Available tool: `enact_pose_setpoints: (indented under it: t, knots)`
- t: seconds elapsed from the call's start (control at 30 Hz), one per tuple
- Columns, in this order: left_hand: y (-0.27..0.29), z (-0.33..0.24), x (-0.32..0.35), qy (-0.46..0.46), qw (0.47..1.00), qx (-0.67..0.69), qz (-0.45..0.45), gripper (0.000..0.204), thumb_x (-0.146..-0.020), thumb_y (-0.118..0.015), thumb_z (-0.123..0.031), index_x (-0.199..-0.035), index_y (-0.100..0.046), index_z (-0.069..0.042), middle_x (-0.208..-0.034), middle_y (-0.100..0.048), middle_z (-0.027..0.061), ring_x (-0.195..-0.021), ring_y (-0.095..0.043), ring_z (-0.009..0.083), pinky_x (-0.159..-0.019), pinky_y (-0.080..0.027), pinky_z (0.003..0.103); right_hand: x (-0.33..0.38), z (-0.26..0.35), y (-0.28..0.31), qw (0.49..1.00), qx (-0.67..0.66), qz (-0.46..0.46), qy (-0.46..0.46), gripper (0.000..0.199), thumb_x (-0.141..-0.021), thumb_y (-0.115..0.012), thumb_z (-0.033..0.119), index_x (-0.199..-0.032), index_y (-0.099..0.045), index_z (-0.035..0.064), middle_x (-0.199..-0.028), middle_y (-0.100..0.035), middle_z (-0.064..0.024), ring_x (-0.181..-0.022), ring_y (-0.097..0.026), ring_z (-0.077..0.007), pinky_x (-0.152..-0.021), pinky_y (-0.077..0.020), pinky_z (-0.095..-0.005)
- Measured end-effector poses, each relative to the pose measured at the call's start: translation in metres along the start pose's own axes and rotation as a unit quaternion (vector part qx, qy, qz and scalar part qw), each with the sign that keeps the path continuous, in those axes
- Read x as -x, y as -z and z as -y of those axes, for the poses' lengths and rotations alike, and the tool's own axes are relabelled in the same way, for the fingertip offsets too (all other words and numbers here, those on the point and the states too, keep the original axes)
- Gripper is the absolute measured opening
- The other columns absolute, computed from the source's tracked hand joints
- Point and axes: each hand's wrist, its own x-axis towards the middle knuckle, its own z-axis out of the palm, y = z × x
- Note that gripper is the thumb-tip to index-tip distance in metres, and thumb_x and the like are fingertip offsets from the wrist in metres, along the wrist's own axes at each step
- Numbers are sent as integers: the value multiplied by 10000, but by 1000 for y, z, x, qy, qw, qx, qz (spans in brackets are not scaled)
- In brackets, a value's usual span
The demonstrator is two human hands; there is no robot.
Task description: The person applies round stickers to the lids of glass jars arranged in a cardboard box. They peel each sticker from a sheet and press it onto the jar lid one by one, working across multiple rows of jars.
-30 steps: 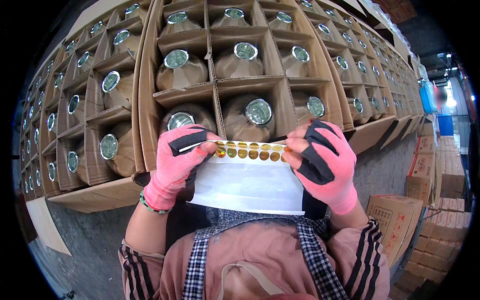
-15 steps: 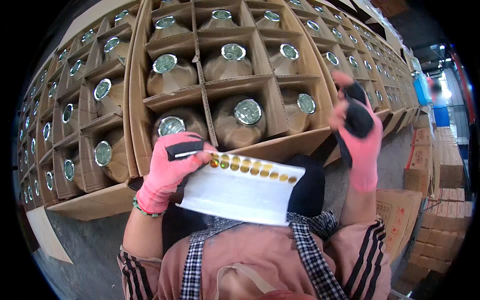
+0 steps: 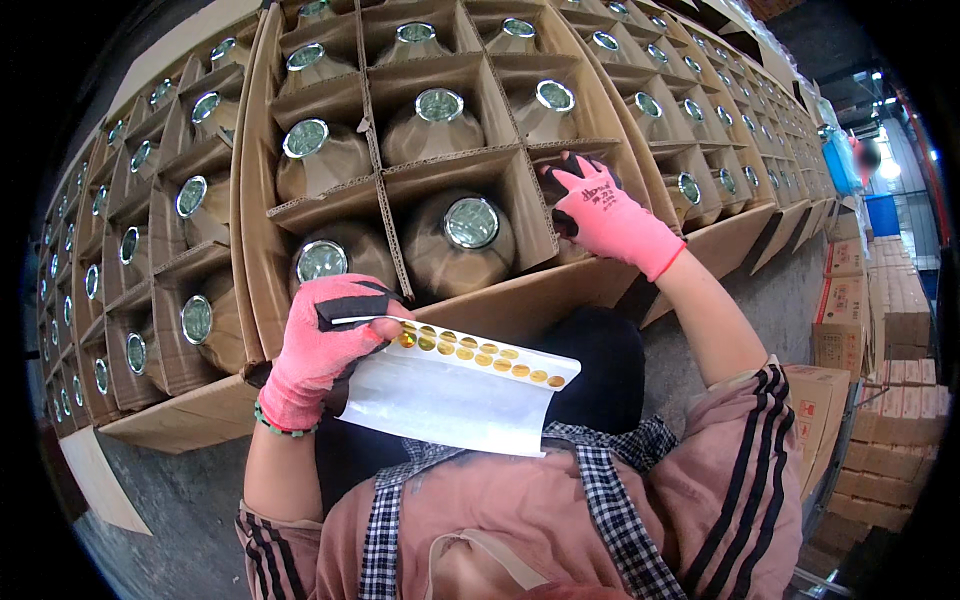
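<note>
My left hand [image 3: 335,335], in a pink glove with black patches, pinches a white sheet [image 3: 445,405] by its upper left corner. Rows of round gold stickers [image 3: 480,353] run along the sheet's upper edge. My right hand [image 3: 610,215], gloved the same way, reaches into the near right compartment of a divided cardboard box [image 3: 500,310]. Its fingers bend round the top of a glass bottle there, and the hand hides that bottle's mouth. Beside it, in the near middle compartment, stands another clear glass bottle [image 3: 458,245]. One more bottle [image 3: 322,262] stands just behind my left hand.
Similar boxes of bottles stand close on the left [image 3: 180,410] and in a row to the right [image 3: 720,235]. Stacked brown cartons [image 3: 900,430] line the far right, with a carton [image 3: 815,405] near my right elbow. Cardboard dividers [image 3: 455,165] separate the bottles.
My right hand has come down and left from above the box's right edge onto the near right bottle. The left hand still holds the sticker sheet, a little further left and lower.
</note>
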Motion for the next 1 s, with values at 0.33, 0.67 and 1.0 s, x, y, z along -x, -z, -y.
enact_pose_setpoints:
  t: [0.33, 0.67, 1.0]
  knots:
    - [-1, 0, 1, -11, 1000, 2, -19, 164, -657, -624, -139, -720, -622, 12, -646, -560, 64, -609, -499, 140, -570, -389, 247, 21, 35, 61, 919, -257, -287, -87, 150, -640, -581, 41, -787, -560, 19, -916, -567, -110, -918, -524, -259, -779, -415, -336]
    - [0, 1, 0, -41, 999, -14, -24, 152, -681, -635, -144, -742, -626, -5, -657, -566, 54, -607, -498, 139, -588, -391, 250, 40, 106, 92, 949, -267, -166, -12, 187, -587, -673, 76, -731, -561, 30, -688, -556, -70, -717, -535, -264, -684, -420, -332]
    - [1, 4, -1, -42, 999, -10, -30, 159, -667, -651, -125, -768, -629, -4, -685, -576, 49, -672, -510, 138, -641, -400, 255, 38, 104, 84, 943, -245, -224, -3, 180, -580, -647, 4, -740, -569, 34, -701, -561, -63, -700, -525, -251, -684, -416, -328]
